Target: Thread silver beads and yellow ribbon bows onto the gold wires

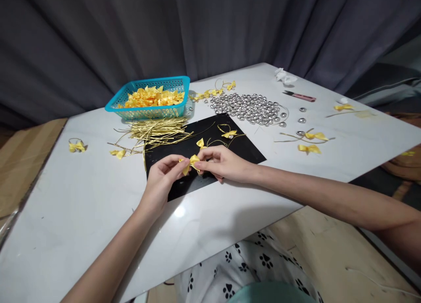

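Yellow ribbon bow (190, 163) sits pinched between both hands above the near part of a black mat (230, 151). The left hand (161, 180) grasps its left loop with thumb and forefinger closed on it, and the right hand (222, 162) clamps the right side the same way, fingertips almost meeting across the bow's middle. The bow is small, of glossy satin, with two short loops and a narrow waist; whether a wire runs through it cannot be told.

Just beyond the grip, on the mat, lie two more yellow bows with thin gold wire tails: one (200, 143) close to the right hand's knuckles, the other (229, 134) farther off with a silver bead at its centre. To the far left of the mat a bundle of gold wire ties (154, 132) fans over the white table (82, 206), and behind it stands a turquoise plastic basket (148, 112) filled with yellow ribbon pieces. Far right of the mat spreads a heap of silver beads (250, 108), with pink snips (301, 96) and crumpled white tissue (285, 77) beyond. Finished bows (309, 148) lie on the right side of the table, and a lone one (76, 146) lies at the left edge. A grey curtain (164, 31) hangs behind.
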### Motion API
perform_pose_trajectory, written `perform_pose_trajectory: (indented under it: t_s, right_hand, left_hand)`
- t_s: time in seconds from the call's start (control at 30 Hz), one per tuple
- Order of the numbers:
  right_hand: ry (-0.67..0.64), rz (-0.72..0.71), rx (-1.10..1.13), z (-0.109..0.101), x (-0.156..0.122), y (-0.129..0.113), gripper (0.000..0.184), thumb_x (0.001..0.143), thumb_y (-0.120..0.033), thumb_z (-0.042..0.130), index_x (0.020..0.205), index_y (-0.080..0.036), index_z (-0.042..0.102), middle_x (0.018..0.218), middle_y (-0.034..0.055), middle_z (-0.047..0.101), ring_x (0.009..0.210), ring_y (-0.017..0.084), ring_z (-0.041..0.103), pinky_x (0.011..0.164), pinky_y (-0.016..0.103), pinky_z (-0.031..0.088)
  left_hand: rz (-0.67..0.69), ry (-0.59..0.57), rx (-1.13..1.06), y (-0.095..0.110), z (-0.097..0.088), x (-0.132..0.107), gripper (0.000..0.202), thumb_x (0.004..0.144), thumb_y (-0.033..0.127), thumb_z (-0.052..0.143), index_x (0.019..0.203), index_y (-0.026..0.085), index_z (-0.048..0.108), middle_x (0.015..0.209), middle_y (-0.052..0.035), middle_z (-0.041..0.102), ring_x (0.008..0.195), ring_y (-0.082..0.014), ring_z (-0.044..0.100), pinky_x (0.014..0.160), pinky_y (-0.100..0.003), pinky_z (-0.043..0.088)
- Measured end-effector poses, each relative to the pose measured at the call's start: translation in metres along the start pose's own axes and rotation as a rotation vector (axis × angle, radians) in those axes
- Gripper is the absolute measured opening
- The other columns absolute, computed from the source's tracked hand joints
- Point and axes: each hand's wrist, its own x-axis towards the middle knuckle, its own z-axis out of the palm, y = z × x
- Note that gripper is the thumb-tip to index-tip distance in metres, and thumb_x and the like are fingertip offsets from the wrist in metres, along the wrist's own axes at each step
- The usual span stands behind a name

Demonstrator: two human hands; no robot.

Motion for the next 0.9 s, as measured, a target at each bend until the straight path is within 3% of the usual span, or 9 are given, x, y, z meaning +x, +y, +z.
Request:
perform_pose_trajectory:
  t_s: [0.17, 0.23, 0.33, 0.4, 0.5, 0.63, 0.77, 0.9]
  right_hand:
    - [0.024, 0.021, -0.031, -0.002, 0.001, -0.001, 0.021, 0.084, -0.029, 0.056, 0.076, -0.01, 0.054, 0.071, 0.0011, 0.055, 0.043, 0.002, 0.04, 0.031, 0.013, 0.035]
    - [0.102, -0.011, -0.055, -0.003, 0.001, -0.001, 0.017, 0.083, -0.026, 0.057, 0.091, -0.01, 0.055, 0.087, 0.0039, 0.058, 0.045, 0.001, 0.041, 0.032, 0.012, 0.036]
    - [0.126, -0.083, -0.058, -0.004, 0.001, -0.001, 0.038, 0.081, -0.022, 0.06, 0.117, -0.015, 0.047, 0.113, 0.0071, 0.053, 0.05, 0.0, 0.045, 0.033, 0.011, 0.037]
    - [0.023, -0.059, -0.054, -0.003, 0.002, -0.002, 0.034, 0.084, -0.023, 0.056, 0.116, -0.014, 0.049, 0.106, 0.0064, 0.057, 0.048, 0.001, 0.044, 0.033, 0.013, 0.039]
    - [-0.074, 0.014, -0.042, -0.003, 0.002, -0.004, 0.022, 0.086, -0.028, 0.055, 0.098, -0.01, 0.055, 0.077, 0.0021, 0.058, 0.045, 0.003, 0.042, 0.033, 0.014, 0.039]
    - [-0.049, 0.035, -0.035, 0.0, 0.001, -0.004, 0.025, 0.081, -0.035, 0.061, 0.084, -0.011, 0.051, 0.069, -0.0019, 0.052, 0.042, 0.002, 0.039, 0.033, 0.015, 0.038]
    - [-0.003, -0.002, -0.03, 0.003, -0.001, 0.001, 0.026, 0.083, -0.036, 0.059, 0.085, -0.015, 0.043, 0.068, -0.0038, 0.05, 0.043, 0.002, 0.036, 0.034, 0.014, 0.032]
    - [-0.012, -0.06, -0.06, 0.003, 0.001, 0.008, 0.029, 0.083, -0.04, 0.058, 0.083, -0.015, 0.042, 0.063, -0.0036, 0.049, 0.05, 0.005, 0.038, 0.041, 0.016, 0.028]
  left_hand:
    - [-0.011, 0.058, -0.034, 0.0, 0.0, 0.002, 0.024, 0.059, 0.03, 0.079, 0.074, 0.013, 0.069, 0.07, -0.0014, 0.065, 0.064, -0.0079, 0.055, 0.061, -0.016, 0.044]
    - [-0.015, 0.056, -0.043, 0.0, 0.0, 0.003, 0.027, 0.058, 0.029, 0.08, 0.076, 0.012, 0.069, 0.072, -0.0025, 0.066, 0.066, -0.0088, 0.058, 0.062, -0.017, 0.045]
    - [-0.002, 0.04, -0.039, 0.0, 0.0, 0.003, 0.035, 0.057, 0.027, 0.081, 0.085, 0.013, 0.066, 0.07, -0.0017, 0.067, 0.065, -0.0092, 0.059, 0.06, -0.017, 0.045]
    - [0.021, 0.029, -0.042, -0.001, 0.0, 0.003, 0.041, 0.057, 0.026, 0.081, 0.091, 0.013, 0.063, 0.069, -0.0009, 0.067, 0.063, -0.0095, 0.059, 0.059, -0.018, 0.045]
    - [0.051, 0.024, -0.044, -0.002, 0.0, 0.002, 0.041, 0.059, 0.027, 0.08, 0.091, 0.013, 0.059, 0.071, -0.0014, 0.067, 0.063, -0.0096, 0.06, 0.06, -0.019, 0.046]
    - [0.058, 0.015, -0.012, -0.005, -0.001, 0.003, 0.036, 0.062, 0.029, 0.078, 0.088, 0.014, 0.058, 0.073, -0.0004, 0.064, 0.064, -0.0086, 0.058, 0.061, -0.018, 0.045]
    - [0.213, 0.087, 0.178, -0.007, 0.0, 0.001, 0.027, 0.063, 0.029, 0.077, 0.079, 0.014, 0.062, 0.068, 0.0027, 0.057, 0.061, -0.0057, 0.051, 0.057, -0.015, 0.041]
    - [0.21, -0.007, 0.229, -0.005, 0.002, -0.004, 0.024, 0.07, 0.034, 0.071, 0.083, 0.014, 0.068, 0.08, -0.0027, 0.065, 0.071, -0.0101, 0.058, 0.061, -0.017, 0.047]
